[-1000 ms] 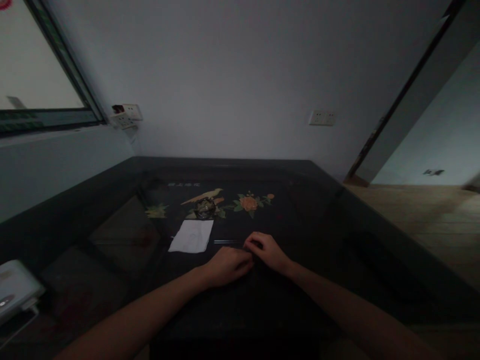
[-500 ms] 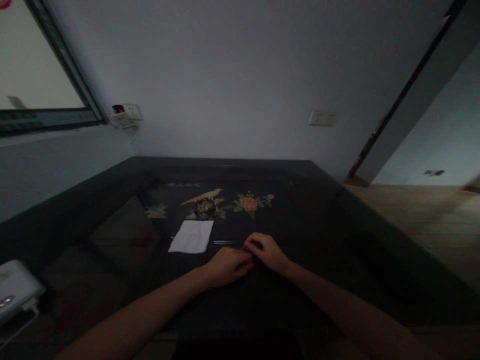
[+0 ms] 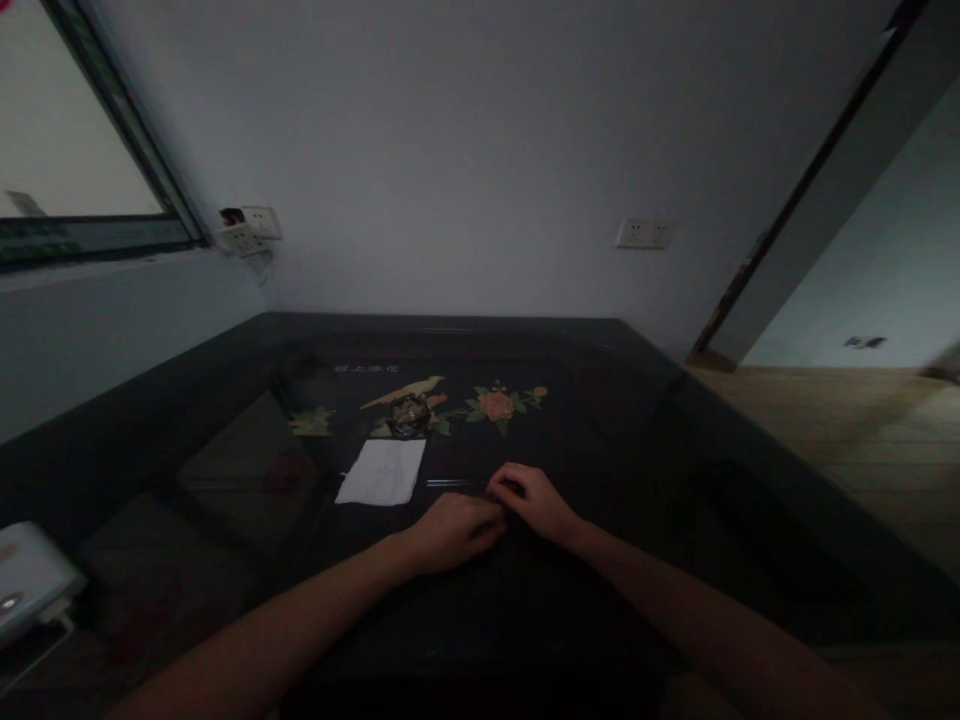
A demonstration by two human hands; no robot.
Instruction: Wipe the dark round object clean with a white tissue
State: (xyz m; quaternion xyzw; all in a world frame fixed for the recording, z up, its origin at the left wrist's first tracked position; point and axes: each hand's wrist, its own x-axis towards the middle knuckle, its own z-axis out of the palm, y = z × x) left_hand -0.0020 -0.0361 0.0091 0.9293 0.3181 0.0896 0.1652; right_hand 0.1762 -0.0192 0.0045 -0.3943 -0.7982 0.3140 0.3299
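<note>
My left hand [image 3: 456, 532] rests on the dark glossy table [image 3: 600, 610], its fingers curled in and no object showing in them. My right hand [image 3: 538, 503] lies close beside it, fingertips near the left knuckles. Its fingers are bent into a loose closed curl with a small gap, and nothing is visible inside. Left of my hands lies a white sheet of paper [image 3: 382, 473] with faint marks on it. Just behind the paper sits a small, dark, shiny glass-like bowl [image 3: 409, 416], over a bird and flower picture [image 3: 495, 406] in the tabletop.
A white boxy device [image 3: 34, 580] with a cable stands at the left edge. A long dark shape [image 3: 765, 530], hard to make out, lies right of my hands. The wall behind the table carries a socket plate [image 3: 643, 234] and a plugged-in adapter [image 3: 244, 240].
The view has shifted very slightly. Both hands, the paper and the bowl keep their places.
</note>
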